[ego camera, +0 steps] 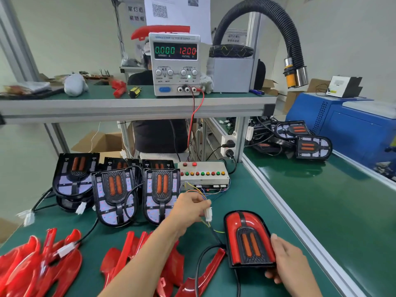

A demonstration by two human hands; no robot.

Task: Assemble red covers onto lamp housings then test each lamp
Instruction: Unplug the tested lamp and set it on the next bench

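My left hand [188, 207] is pinching a white connector [208, 214] between thumb and fingertips, just above the desk [246, 202], its thin coloured wires running back to the test box [203, 172] with its row of buttons. My right hand [287, 260] is gripping the lamp [249, 240] at its right edge and lower corner, fingers curling under it. That lamp is lying flat near the desk's right rail, its glossy red cover seated over a black housing, with two orange bars in the dark centre; its black cable is looping off to the left. Uncovered housings [116, 196] are standing in a cluster behind my left arm, and loose red covers [40, 262] are crowding the near-left desk. Open green surface is lying between the lamp and the test box.
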